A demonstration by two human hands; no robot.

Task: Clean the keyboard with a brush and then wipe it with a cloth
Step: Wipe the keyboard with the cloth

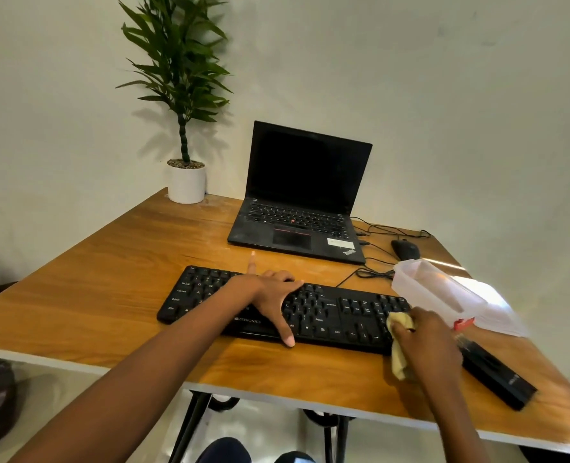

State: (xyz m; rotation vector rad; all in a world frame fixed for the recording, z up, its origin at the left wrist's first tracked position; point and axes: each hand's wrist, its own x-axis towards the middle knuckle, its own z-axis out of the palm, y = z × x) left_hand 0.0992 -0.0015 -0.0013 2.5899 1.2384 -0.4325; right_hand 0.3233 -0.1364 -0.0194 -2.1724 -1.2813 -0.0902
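Keyboard (310,309) lies centre-front on the counter (109,295). Left hand (273,295) spread flat across its middle, likely pinning it steady. Right hand (423,342), at keyboard's 3 o'clock end, clutches yellow cloth (399,342), wiping there. Laptop (303,195) at 12 o'clock.

We see two bare forearms reaching in from the bottom edge, with no sleeve on either as far as the frame shows them. Our left hand (270,295) and right hand (427,345) are bare too: we can make out no glove, ring, watch or band at either wrist. Low in the frame, between the arms, two dark rounded shapes (225,451) show, which may be our knees or shoes; we cannot tell which.
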